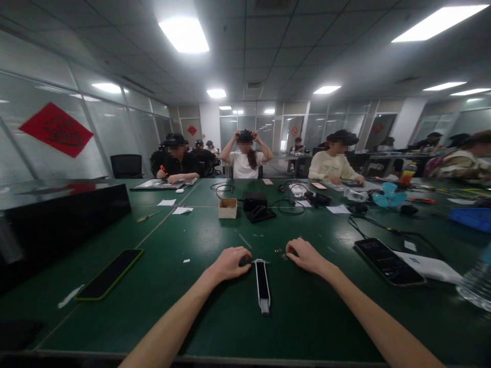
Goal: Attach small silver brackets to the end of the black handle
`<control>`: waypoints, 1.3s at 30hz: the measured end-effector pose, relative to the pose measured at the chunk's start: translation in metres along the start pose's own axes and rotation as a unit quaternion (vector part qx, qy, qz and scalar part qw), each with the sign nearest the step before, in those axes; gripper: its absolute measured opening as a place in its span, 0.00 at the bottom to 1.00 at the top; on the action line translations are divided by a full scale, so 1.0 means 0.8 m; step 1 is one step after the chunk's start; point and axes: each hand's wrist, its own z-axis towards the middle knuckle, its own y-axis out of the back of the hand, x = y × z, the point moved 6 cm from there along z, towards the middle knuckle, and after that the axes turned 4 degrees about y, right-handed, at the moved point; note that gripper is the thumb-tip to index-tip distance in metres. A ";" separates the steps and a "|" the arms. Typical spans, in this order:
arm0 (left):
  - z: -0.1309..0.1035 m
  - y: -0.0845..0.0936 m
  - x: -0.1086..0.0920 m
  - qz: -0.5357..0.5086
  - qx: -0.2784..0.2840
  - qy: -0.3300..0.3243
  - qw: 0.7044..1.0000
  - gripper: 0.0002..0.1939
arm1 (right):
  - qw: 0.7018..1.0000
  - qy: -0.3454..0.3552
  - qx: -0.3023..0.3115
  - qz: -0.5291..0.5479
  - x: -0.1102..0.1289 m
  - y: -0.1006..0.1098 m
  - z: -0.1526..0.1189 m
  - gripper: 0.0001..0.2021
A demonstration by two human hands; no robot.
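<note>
A long, narrow black-and-white object (pixel 263 289) lies on the green table in front of me, with a thin crosspiece at its far end and a grey tip at the near end; I cannot tell its kind. My left hand (pixel 230 264) rests to its left, fingers curled and closed at the left end of that crosspiece. On the other side, my right hand (pixel 306 255) is lowered to the table with thumb and fingers pinched together. Several small metal pieces (pixel 278 251) lie beside its fingertips, and one seems to be between them, though it is too small to name.
A small open box (pixel 227 208) and black devices (pixel 261 213) with cables stand ahead. Phones lie at left (pixel 111 274) and right (pixel 387 261). A screwdriver (pixel 149 216) is far left, and a clear bottle (pixel 477 281) at the right edge. Other people sit across the table.
</note>
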 end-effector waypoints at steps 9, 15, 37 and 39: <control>-0.001 0.003 -0.002 0.010 0.004 -0.001 1.000 0.12 | 1.000 0.002 0.017 -0.017 -0.006 -0.003 0.001 0.10; 0.001 0.000 -0.002 0.016 0.003 -0.004 1.000 0.12 | 0.999 -0.031 0.015 -0.017 -0.007 -0.008 0.005 0.09; 0.001 0.003 -0.033 0.025 -0.101 -0.074 0.992 0.08 | 0.950 0.024 -0.063 0.304 0.107 0.006 -0.009 0.09; 0.002 -0.002 -0.036 0.024 -0.118 -0.091 0.989 0.08 | 0.939 0.029 -0.050 0.339 0.115 0.001 -0.009 0.09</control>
